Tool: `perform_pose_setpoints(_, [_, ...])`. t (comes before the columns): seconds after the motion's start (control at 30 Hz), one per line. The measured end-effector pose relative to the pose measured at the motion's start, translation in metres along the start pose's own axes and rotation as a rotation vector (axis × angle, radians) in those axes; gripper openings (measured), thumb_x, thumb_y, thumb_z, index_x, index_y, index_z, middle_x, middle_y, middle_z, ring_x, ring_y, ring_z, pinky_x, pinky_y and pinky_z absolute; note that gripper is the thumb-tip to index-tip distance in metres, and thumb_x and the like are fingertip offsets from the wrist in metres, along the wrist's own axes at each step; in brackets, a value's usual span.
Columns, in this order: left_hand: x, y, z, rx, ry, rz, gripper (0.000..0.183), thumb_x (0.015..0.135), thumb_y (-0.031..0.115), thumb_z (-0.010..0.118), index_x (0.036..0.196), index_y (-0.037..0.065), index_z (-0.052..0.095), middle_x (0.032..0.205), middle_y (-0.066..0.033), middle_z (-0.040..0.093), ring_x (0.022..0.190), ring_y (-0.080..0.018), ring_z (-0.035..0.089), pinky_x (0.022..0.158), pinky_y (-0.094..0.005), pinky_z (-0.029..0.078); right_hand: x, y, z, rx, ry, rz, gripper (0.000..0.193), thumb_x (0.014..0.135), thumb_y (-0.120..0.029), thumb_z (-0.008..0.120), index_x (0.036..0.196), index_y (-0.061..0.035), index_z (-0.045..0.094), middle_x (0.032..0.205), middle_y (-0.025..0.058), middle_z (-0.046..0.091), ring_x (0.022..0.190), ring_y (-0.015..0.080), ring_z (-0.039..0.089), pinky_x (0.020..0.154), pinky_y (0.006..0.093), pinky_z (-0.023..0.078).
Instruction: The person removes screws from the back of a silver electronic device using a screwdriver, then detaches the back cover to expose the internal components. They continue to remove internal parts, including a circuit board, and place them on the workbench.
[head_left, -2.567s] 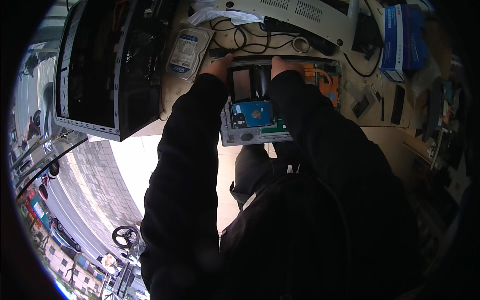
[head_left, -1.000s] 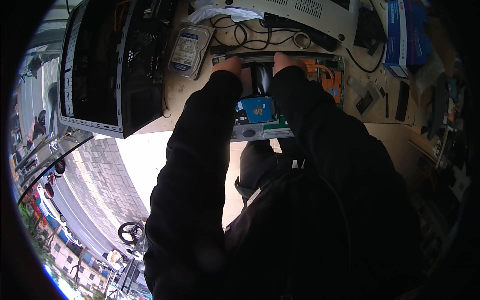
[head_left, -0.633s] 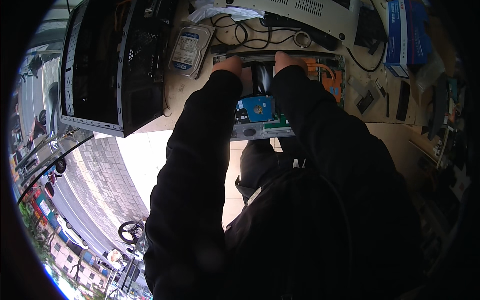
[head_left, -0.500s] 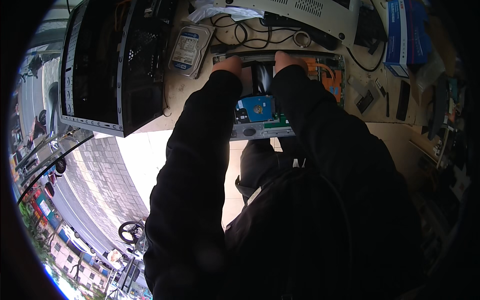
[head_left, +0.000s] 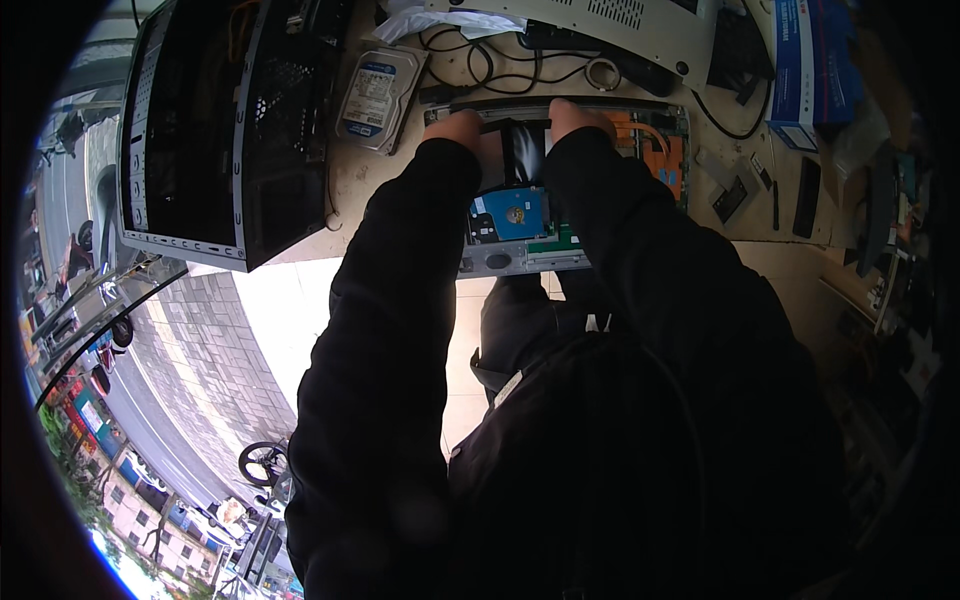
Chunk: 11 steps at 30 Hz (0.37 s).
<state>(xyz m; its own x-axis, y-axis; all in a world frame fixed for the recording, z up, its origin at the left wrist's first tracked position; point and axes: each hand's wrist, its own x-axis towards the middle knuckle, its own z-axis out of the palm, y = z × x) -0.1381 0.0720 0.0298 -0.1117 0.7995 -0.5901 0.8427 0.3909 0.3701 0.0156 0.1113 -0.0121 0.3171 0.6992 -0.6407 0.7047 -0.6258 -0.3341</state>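
Note:
An opened laptop (head_left: 497, 261) lies at the bench's front edge with its inside bared. A blue 2.5-inch hard drive (head_left: 522, 212) sits in its near left part, beside a strip of green circuit board (head_left: 552, 242). Orange board and copper-coloured heat pipes (head_left: 655, 145) show on the right. My left hand (head_left: 462, 128) is over the laptop's far left part, and my right hand (head_left: 580, 120) is over its far middle. Between them lies a glossy black part (head_left: 524, 150). The fingers of both hands are hidden behind my hands and black sleeves.
An open black computer case (head_left: 190, 130) stands at the left, with a larger hard drive (head_left: 378, 98) beside it. Behind the laptop are black cables (head_left: 485, 65) and a tape roll (head_left: 603, 74). At the right lie a screwdriver (head_left: 774, 195), small parts and a blue box (head_left: 805, 75).
The laptop's near edge has shifted very slightly away from me. Both hands stay at almost the same places over it.

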Motion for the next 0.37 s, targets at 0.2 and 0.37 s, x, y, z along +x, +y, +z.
perform_pose_setpoints(0.2, [0.014, -0.017, 0.013, 0.010, 0.028, 0.054, 0.038, 0.081, 0.038, 0.065, 0.099, 0.005, 0.068, 0.100, -0.0186, 0.067, 0.098, -0.0321, 0.064, 0.086, -0.0360, 0.051, 0.004, 0.004, 0.001, -0.061, -0.006, -0.087, 0.041, 0.090, -0.040, 0.043, 0.096, -0.0064, 0.065, 0.101, 0.0169, 0.066, 0.098, 0.0306, 0.061, 0.088, 0.0409, 0.044])
perform_pose_setpoints(0.37, [0.017, -0.024, 0.020, -0.021, 0.063, 0.051, 0.035, 0.080, 0.037, 0.067, 0.099, 0.007, 0.069, 0.099, -0.0182, 0.068, 0.097, -0.0311, 0.065, 0.087, -0.0371, 0.050, -0.010, -0.005, -0.013, 0.001, -0.024, -0.042, 0.040, 0.084, -0.036, 0.053, 0.094, -0.0009, 0.069, 0.105, 0.0211, 0.065, 0.098, 0.0316, 0.063, 0.087, 0.0383, 0.049])
